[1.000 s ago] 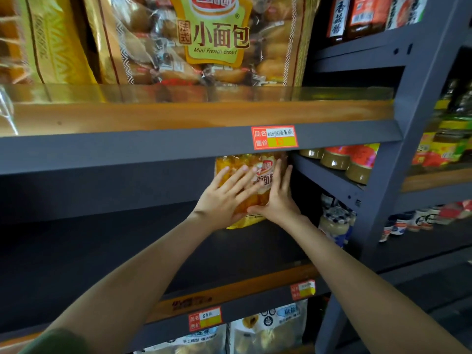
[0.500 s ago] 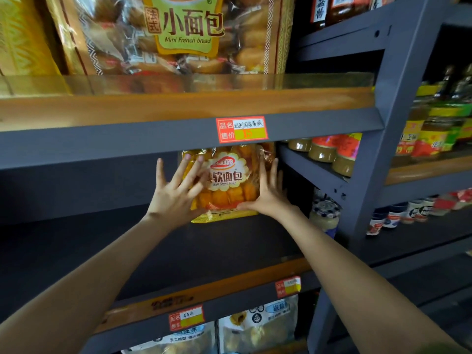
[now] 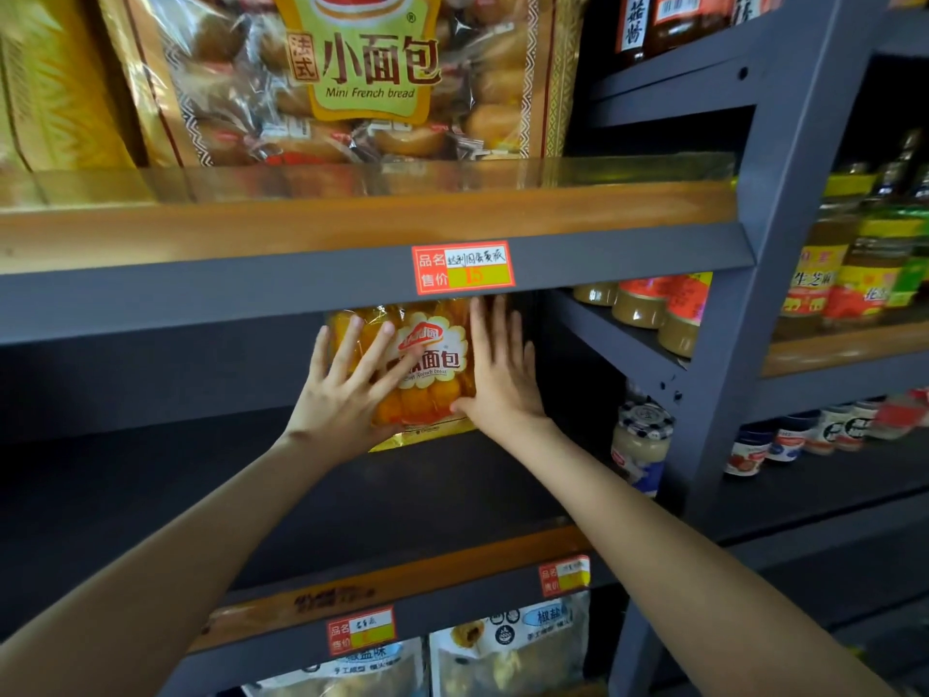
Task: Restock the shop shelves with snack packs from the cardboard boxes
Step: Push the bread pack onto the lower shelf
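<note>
An orange and yellow bread pack (image 3: 432,374) stands upright at the back right of the dark middle shelf (image 3: 201,495). My left hand (image 3: 347,389) lies flat on its front left side, fingers spread and straight. My right hand (image 3: 502,374) presses flat against its right edge, fingers straight and pointing up. Both arms reach deep into the shelf. No cardboard box is in view.
A large Mini French bread bag (image 3: 362,78) sits on the shelf above, behind a clear lip. Price tags (image 3: 462,268) hang on the shelf edges. Jars (image 3: 643,435) fill the right-hand shelving. More snack packs (image 3: 507,646) stand on the shelf below.
My left hand has slid back right onto the front of the pack, covering part of its label. My right hand stays at the pack's right edge.
</note>
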Motion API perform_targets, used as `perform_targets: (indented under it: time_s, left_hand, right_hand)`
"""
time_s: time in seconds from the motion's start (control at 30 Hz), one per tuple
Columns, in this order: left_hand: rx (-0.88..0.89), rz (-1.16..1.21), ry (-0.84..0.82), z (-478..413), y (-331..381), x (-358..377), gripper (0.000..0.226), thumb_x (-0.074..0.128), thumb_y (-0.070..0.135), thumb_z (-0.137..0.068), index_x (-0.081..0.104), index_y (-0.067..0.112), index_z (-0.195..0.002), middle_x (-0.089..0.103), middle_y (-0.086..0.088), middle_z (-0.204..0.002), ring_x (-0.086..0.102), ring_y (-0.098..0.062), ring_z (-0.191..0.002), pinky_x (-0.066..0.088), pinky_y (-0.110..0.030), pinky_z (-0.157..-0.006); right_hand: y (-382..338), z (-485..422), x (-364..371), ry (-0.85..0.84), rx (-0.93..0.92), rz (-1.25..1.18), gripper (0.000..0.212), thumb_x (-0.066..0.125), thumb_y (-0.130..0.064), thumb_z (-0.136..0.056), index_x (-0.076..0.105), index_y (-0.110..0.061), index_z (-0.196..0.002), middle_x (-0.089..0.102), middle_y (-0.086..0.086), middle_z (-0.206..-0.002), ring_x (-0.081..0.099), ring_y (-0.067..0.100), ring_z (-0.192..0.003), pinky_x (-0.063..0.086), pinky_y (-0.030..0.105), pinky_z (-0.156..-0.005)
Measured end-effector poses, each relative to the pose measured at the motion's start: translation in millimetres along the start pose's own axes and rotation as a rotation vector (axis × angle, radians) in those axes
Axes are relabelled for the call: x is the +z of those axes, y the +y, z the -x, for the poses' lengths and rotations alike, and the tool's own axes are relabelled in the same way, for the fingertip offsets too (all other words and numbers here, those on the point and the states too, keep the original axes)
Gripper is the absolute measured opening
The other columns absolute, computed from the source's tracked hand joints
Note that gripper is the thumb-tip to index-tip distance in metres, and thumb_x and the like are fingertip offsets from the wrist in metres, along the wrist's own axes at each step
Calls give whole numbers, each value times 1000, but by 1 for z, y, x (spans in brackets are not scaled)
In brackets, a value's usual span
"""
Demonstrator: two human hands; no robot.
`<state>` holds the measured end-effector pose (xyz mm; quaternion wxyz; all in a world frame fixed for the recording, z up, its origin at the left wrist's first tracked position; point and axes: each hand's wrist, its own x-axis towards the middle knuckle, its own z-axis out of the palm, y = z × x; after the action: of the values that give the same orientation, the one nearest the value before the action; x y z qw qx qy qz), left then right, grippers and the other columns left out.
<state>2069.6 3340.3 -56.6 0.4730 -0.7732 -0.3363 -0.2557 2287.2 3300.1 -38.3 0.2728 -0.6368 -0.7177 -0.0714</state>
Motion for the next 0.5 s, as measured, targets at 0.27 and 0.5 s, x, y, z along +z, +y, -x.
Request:
perform_targets:
  time_s: [0.27,0.5]
  left_hand:
    - [8,61,-82,-20,20,-1,122,81,62,-58,18,17,-152,-17,-13,-160,-18,-41,-144,12,-65,-110]
    - [-301,303,-163,-5,7,-20,132,85,56,-54,4,23,-153,8,-21,-154,1,-48,-142,11,-73,-101]
  right_hand:
    - [0,4,7,333,-237,495,116,83,-33,-68,5,-25,-153,7,5,-161,9,28,-147,15,57,-116]
    - [-12,16,12,381,-360,539,124,81,-29,-72,-14,-21,-152,-4,6,-159,-4,28,-147,-6,56,-115]
